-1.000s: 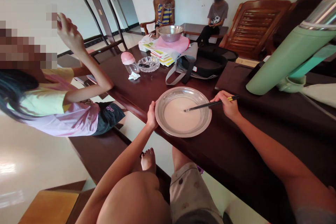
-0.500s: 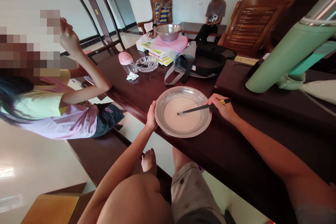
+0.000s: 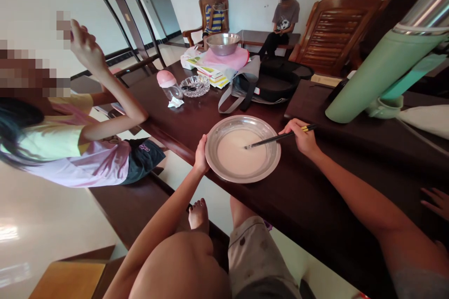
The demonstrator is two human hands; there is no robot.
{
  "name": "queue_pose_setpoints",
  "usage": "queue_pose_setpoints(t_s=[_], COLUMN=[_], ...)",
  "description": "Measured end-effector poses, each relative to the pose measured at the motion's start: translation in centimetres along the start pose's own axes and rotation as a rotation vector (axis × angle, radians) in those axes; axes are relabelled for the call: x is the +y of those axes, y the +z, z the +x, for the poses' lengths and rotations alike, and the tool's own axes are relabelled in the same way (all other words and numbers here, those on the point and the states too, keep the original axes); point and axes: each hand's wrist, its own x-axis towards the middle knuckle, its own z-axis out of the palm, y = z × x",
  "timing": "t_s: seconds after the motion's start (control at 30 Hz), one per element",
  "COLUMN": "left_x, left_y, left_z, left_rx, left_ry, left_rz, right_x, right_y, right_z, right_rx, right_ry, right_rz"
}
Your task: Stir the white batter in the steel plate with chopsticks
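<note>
A wide metal bowl (image 3: pixel 214 161) rests near the edge of the dark table, holding a pale, creamy liquid (image 3: pixel 235 156). My left hand (image 3: pixel 201 154) grips the bowl's left rim, thumb up along the side. My right hand (image 3: pixel 301 136) is closed around black chopsticks (image 3: pixel 268 139) with gold bands near the top. Their whitish-coated tips dip at the liquid's surface, right of the bowl's centre. The right hand itself is just outside the bowl's right rim.
Beyond the bowl are a grey-black bag (image 3: pixel 266 86), a glass ashtray (image 3: pixel 195 86), a pink-capped bottle (image 3: pixel 169 85) and another metal bowl (image 3: pixel 223 46) on stacked books. A green thermos (image 3: pixel 372 65) stands right. One person (image 3: pixel 105 145) sits left, two sit behind; another hand (image 3: pixel 437 202) shows at right.
My right hand and the chopsticks have shifted right, the tips moving across the liquid. My left hand stays on the rim. Another person's hand has appeared at the right edge.
</note>
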Motion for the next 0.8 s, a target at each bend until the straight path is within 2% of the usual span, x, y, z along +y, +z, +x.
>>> queue_pose_setpoints(t_s=[0.17,0.33,0.5,0.67,0.8], left_x=[-0.01,-0.04,-0.02,-0.04,-0.05], left_y=[-0.13,0.0,0.05,-0.17,-0.26], left_z=[0.01,0.03,0.03,0.07,0.14], left_rx=[-0.007,-0.007,-0.007,0.008,-0.003], left_ry=[0.011,0.011,-0.006,-0.003,0.002], left_rz=[-0.004,-0.005,-0.009,0.006,0.016], right_x=[-0.2,-0.13,-0.26,-0.46,-0.56], right_y=[0.17,-0.06,0.21,0.23,0.37], right_z=[-0.28,-0.1,-0.25,-0.23,-0.32], right_rx=[-0.149,-0.038,-0.147,-0.01,-0.116], right_ry=[0.007,-0.013,0.005,-0.009,0.015], right_rz=[-0.037,0.0,-0.032,-0.009,-0.016])
